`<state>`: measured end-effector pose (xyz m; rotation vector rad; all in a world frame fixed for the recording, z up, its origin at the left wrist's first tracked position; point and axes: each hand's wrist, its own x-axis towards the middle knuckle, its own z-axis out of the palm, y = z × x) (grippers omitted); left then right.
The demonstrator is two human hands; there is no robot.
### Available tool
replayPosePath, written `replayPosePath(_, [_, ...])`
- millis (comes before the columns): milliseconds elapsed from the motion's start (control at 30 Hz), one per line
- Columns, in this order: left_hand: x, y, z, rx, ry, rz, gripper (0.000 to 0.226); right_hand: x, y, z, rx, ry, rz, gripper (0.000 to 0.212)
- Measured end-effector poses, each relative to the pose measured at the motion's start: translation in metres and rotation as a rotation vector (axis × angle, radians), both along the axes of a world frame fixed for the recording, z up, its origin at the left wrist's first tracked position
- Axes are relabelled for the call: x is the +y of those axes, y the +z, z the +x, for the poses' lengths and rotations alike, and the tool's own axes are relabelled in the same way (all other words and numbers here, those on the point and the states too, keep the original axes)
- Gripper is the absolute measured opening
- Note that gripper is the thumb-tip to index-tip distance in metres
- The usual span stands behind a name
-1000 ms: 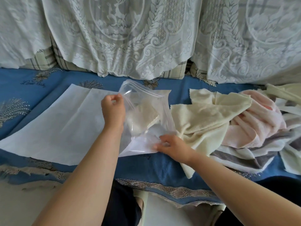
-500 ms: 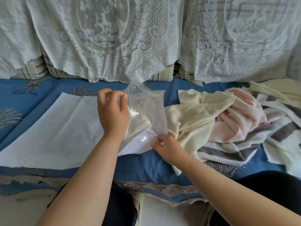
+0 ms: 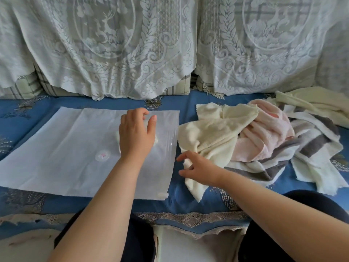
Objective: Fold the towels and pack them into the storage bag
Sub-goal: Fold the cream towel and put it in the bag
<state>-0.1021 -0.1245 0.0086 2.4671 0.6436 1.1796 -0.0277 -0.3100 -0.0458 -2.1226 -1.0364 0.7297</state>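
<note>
Left hand (image 3: 136,138) extended forward, palm down, fingers relaxed and slightly spread, left forearm angled up from lower left, right hand (image 3: 199,168) lower, fingers loosely curled, gripping nothing, right forearm entering from lower right

Bag (image 3: 166,140): clear plastic film, smooth, glossy streak just right of left fingers (image 3: 151,121). Sheet (image 3: 56,148) under it: white, matt, fine weave. Towels (image 3: 217,133) beyond right fingers (image 3: 184,157): cream, pink, grey-striped terry, nappy, matt. Cover (image 3: 188,195): blue ribbed cloth. Lace (image 3: 132,53): sheer white.
</note>
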Motion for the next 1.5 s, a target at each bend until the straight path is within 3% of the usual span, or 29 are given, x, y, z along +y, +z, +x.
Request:
replayPosePath(167, [-0.028, 0.002, 0.016, 0.049, -0.066, -0.055, 0.027, -0.036, 0.025, 0.030, 0.020, 0.001, -0.012, 0.009])
replayPosePath(233, [-0.031, -0.005, 0.026, 0.262, -0.006, -0.095, 0.045, -0.046, 0.024, 0.037, 0.132, -0.056, 0.022, 0.006])
replayPosePath(367, [-0.038, -0.029, 0.035, 0.941, 0.066, -0.115, 0.099, -0.036, 0.012, 0.037, 0.416, -0.202, 0.191, 0.022])
replayPosePath(433, [-0.041, -0.039, 0.033, 1.023, 0.111, -0.066, 0.099, -0.021, 0.008, 0.032, 0.419, -0.214, 0.235, 0.033])
replayPosePath(600, [-0.031, -0.032, 0.022, 0.826, 0.232, 0.018, 0.035, 0.009, -0.002, 0.031, 0.106, -0.068, 0.118, 0.061])
replayPosePath(700, [-0.020, -0.018, 0.007, 0.683, 0.259, -0.018, 0.029, 0.025, -0.009, 0.029, -0.052, 0.072, 0.070, 0.063])
replayPosePath(767, [-0.011, -0.007, -0.006, 0.398, 0.287, -0.070, 0.031, 0.036, -0.018, 0.025, -0.179, 0.162, -0.003, 0.053])
replayPosePath(867, [0.006, 0.013, -0.026, -0.198, 0.285, -0.179, 0.036, 0.047, -0.032, 0.020, -0.264, 0.209, -0.180, 0.041])
replayPosePath(900, [0.012, 0.017, -0.032, -0.290, 0.258, -0.214, 0.037, 0.049, -0.031, 0.019, -0.285, 0.196, -0.203, 0.041])
replayPosePath(1000, [0.025, 0.019, -0.038, -0.128, 0.180, -0.412, 0.038, 0.060, -0.022, 0.015, -0.351, 0.095, -0.094, 0.036])
replayPosePath(1067, [0.027, 0.015, -0.035, -0.056, 0.140, -0.534, 0.035, 0.077, -0.018, 0.008, -0.280, 0.003, 0.043, 0.029])
replayPosePath(1167, [0.027, 0.014, -0.032, -0.064, 0.110, -0.584, 0.034, 0.115, -0.013, 0.000, 0.199, -0.114, 0.088, 0.029])
replayPosePath(1233, [0.029, 0.012, -0.032, -0.026, 0.109, -0.566, 0.034, 0.138, -0.012, 0.000, 0.378, -0.134, 0.023, 0.037])
replayPosePath(1400, [0.036, 0.004, -0.036, 0.079, 0.099, -0.477, 0.037, 0.180, -0.023, 0.002, 0.251, -0.108, -0.113, 0.050])
replayPosePath(1500, [0.038, -0.001, -0.040, 0.152, 0.116, -0.386, 0.036, 0.188, -0.022, 0.007, 0.162, -0.155, -0.055, 0.019])
